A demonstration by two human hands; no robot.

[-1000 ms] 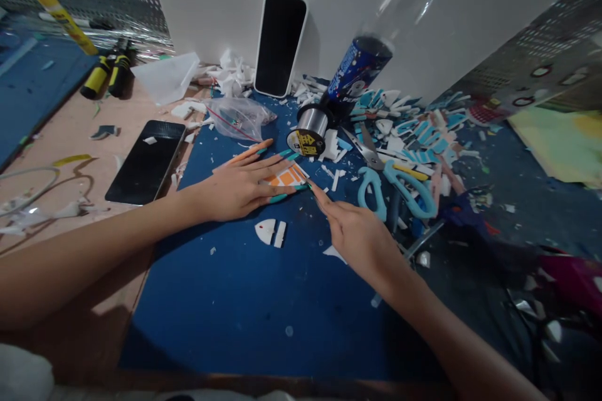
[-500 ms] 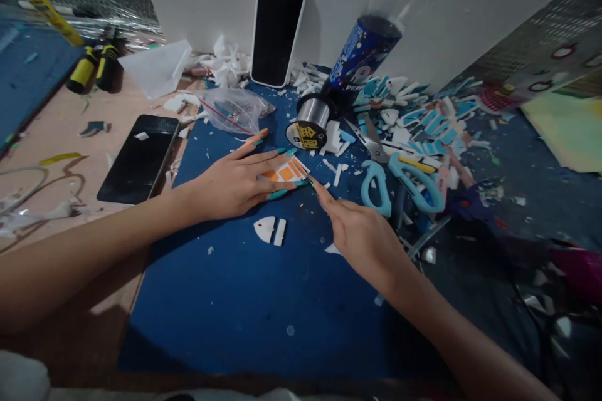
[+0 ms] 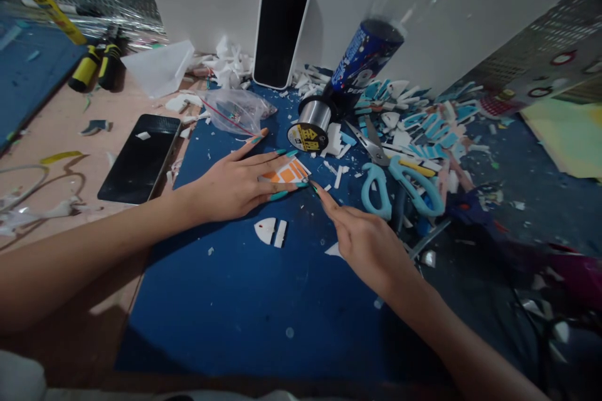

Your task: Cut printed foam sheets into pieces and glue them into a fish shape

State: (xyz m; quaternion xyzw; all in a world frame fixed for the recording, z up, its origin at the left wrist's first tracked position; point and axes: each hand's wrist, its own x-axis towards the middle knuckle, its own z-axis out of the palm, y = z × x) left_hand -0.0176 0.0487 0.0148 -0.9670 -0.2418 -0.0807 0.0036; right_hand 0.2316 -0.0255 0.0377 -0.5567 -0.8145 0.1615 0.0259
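Note:
My left hand (image 3: 230, 185) lies flat on the blue mat (image 3: 226, 301), its fingers spread. They press down a white piece with orange patches (image 3: 294, 170), and partly cover it. My right hand (image 3: 371, 244) comes in from the right, index finger stretched forward and the others curled. Its fingertips meet the right corner of that piece, closed on a thin small blade (image 3: 309, 181) of which only the tip shows; the rest is hidden by the hand. Nearer to me lie a white rounded piece (image 3: 265, 230) and a narrow white strip (image 3: 280, 234).
Light-blue-handled scissors (image 3: 376, 191) lie right of my right hand. A wire spool (image 3: 313, 128), plastic bag (image 3: 235, 109), bottle (image 3: 367, 53) and upright phone (image 3: 281, 28) stand behind. Another phone (image 3: 138, 160) lies left. Blue and white scraps (image 3: 423, 128) pile at back right.
My right fingertips have shifted very slightly downward at the corner of the orange and white piece. My left hand stays in place; the whole view has shifted a little.

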